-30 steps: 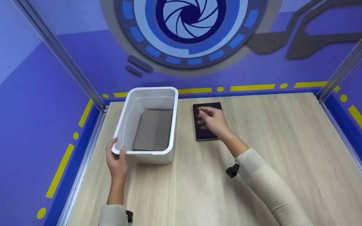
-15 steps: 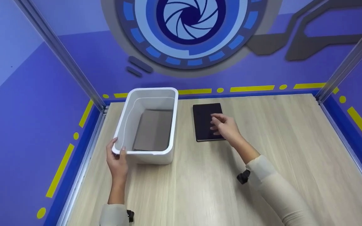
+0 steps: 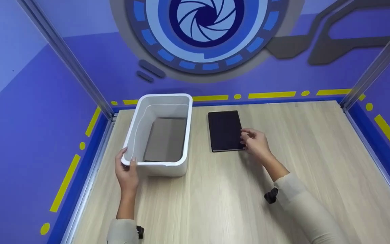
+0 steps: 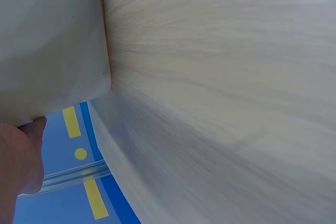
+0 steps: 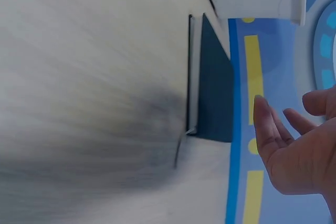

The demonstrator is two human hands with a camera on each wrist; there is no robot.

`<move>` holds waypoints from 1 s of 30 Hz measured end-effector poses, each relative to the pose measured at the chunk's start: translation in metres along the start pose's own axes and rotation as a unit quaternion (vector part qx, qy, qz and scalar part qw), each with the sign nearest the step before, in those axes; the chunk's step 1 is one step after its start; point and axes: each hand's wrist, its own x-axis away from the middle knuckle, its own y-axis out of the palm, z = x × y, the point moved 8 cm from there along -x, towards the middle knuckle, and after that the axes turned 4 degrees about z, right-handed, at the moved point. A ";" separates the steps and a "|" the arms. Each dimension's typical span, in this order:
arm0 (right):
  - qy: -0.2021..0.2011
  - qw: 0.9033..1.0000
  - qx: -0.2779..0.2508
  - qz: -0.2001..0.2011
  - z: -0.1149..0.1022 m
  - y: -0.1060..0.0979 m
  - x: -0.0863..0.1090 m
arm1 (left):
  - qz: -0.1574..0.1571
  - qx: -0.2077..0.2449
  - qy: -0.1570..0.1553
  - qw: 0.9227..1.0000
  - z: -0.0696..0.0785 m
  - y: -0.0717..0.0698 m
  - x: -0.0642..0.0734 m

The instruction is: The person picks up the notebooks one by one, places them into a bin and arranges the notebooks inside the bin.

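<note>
My left hand (image 3: 127, 176) grips the near left corner of a white plastic bin (image 3: 163, 169) by its rim. In the left wrist view, a finger (image 4: 35, 129) shows against the bin's wall (image 4: 52, 51). Inside the bin lies a flat grey-brown rectangular thing (image 3: 166, 140) whose kind I cannot tell. A black hardcover notebook (image 3: 224, 130) lies closed on the table to the bin's right. Beside its lower right edge, my right hand (image 3: 256, 142) has loosely bent fingers and holds nothing. The right wrist view shows that hand (image 5: 296, 156) apart from the notebook (image 5: 215, 87).
The light wood table (image 3: 212, 200) is bounded by a blue-purple printed back wall (image 3: 269, 78) and side panels. Metal posts (image 3: 367, 67) stand at the rear corners. A thin dark ribbon (image 5: 178, 153) trails from the notebook.
My right hand has moved right and toward me, from over the notebook to its right edge. My left hand, the bin and the notebook have stayed in place.
</note>
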 end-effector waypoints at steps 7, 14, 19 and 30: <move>-0.008 0.997 0.062 0.034 0.016 -0.003 -0.005 | 0.004 -0.004 -0.010 1.000 0.000 -0.001 0.002; 0.009 0.994 0.100 0.040 0.033 0.002 -0.014 | 0.002 0.001 -0.021 1.000 -0.002 0.000 0.002; 0.021 0.993 0.114 0.030 0.042 0.013 -0.022 | 0.005 0.001 -0.018 1.000 -0.001 0.000 0.001; 0.016 0.965 0.256 0.047 0.032 0.037 -0.040 | 0.011 0.007 -0.002 1.000 0.002 0.000 0.001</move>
